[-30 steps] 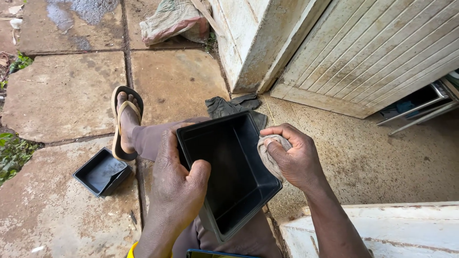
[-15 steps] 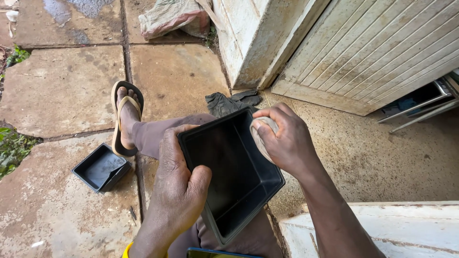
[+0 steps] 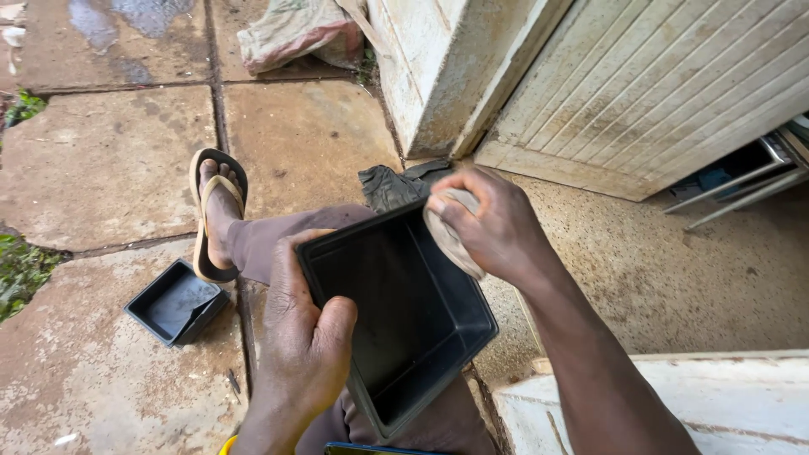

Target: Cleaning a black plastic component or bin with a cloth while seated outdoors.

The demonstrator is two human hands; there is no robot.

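Note:
A black rectangular plastic tray (image 3: 396, 324) rests tilted on my lap, its hollow side up. My left hand (image 3: 305, 345) grips its left rim, thumb hooked inside. My right hand (image 3: 493, 223) is closed around a small pale cloth (image 3: 447, 238) and presses it against the tray's far right rim near the corner. My foot in a flip-flop (image 3: 215, 211) sticks out beyond the tray on the paving slabs.
A smaller black tray (image 3: 175, 302) lies on the slab at the left. A dark rag (image 3: 392, 184) lies by the pale door frame (image 3: 438, 76). A crumpled sack (image 3: 295, 34) sits at the top; a white board (image 3: 674, 396) at lower right.
My right hand with the cloth has slid along the tray's right rim from its middle up to the far corner. The left hand keeps its hold.

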